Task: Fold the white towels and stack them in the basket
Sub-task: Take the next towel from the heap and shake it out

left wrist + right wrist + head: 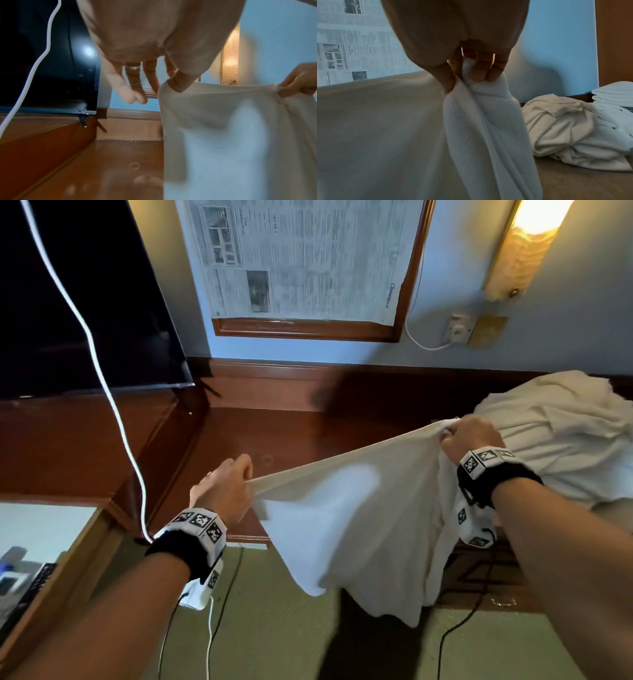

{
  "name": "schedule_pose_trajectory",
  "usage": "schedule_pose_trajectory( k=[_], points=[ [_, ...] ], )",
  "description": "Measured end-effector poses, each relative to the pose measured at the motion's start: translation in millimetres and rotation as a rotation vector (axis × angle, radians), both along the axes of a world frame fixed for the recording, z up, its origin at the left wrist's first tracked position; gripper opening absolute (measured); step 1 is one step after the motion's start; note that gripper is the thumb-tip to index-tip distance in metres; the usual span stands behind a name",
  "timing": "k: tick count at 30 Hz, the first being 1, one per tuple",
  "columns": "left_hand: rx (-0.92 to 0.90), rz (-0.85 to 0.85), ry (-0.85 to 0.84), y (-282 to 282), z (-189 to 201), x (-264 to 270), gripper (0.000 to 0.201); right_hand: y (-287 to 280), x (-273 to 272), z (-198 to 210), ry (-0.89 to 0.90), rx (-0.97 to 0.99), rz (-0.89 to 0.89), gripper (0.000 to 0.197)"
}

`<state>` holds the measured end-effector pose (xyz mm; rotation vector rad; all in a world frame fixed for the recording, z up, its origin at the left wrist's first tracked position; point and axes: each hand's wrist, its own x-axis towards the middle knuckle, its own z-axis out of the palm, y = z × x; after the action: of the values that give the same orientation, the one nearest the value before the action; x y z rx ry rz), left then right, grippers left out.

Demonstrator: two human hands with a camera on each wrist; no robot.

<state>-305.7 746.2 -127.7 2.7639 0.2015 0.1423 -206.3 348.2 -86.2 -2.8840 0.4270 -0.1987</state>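
- Dark polished wood forms the desk along a pale blue wall; a framed newspaper hangs above it, a lit wall lamp glows at the upper right, and a black television stands on the raised ledge at the left
- White cable runs down in front of the television screen toward the left wrist
- White towel is stretched in the air between both hands above the desk's front edge; its upper hem runs taut from hand to hand, and the rest hangs down in front of the desk toward the green carpet
- Left hand pinches one end of the hem with thumb against forefinger; in the left wrist view the other fingers hang loosely curled beside the cloth, one bearing a ring
- Right hand grips the other end, held higher; the right wrist view shows its fingers curled tight round a bunched fold of the towel
- Heap of unfolded towels lies on the desk just behind the right hand; a stack of folded towels sits beyond the heap at the far right; what it rests in cannot be told
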Motion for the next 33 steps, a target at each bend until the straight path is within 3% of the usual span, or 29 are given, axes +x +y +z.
schedule_pose_trajectory(
  k=[2,4,6,8,11,13,16,19,24,31,33],
  points=[
    [-0.124,-0.155,-0.079,0,-4,-2,0.025,-2,0,-4,0.024,0.010,-0.033,0.028],
    [-0.114,-0.283,-0.083,0,-6,-6,0.027,-6,-1,-6,0.035,0.023,-0.053,0.028],
    [0.099,-0.311,0.009,1,-3,-7,0.023,-9,-4,-7,0.046,0.040,-0.064,0.025],
    [0.314,-0.270,0.136,5,-2,-6,0.039,-13,-8,-10,0.054,0.043,-0.070,0.024],
    [0.375,-0.216,0.170,8,-7,-7,0.050,-18,-14,-18,0.070,0.027,-0.065,0.025],
    [0.223,-0.135,0.084,10,-15,-6,0.039,-22,-19,-26,0.091,0.029,-0.066,0.026],
    [-0.150,0.007,-0.027,12,-19,-4,0.028,-23,-28,-36,0.122,0.004,-0.032,0.025],
    [-0.352,0.096,-0.159,15,-19,3,0.007,-20,-38,-51,0.145,0.029,0.029,0.024],
    [-0.377,0.268,-0.087,33,-33,12,0.023,-22,-59,-89,0.144,0.194,0.077,0.017],
    [-0.401,0.521,0.027,71,-72,1,0.030,-66,-101,-134,0.017,0.436,-0.089,0.004],
    [-0.344,0.608,0.032,82,-72,-6,0.032,-75,-109,-139,-0.002,0.479,-0.177,0.010]
  ],
)
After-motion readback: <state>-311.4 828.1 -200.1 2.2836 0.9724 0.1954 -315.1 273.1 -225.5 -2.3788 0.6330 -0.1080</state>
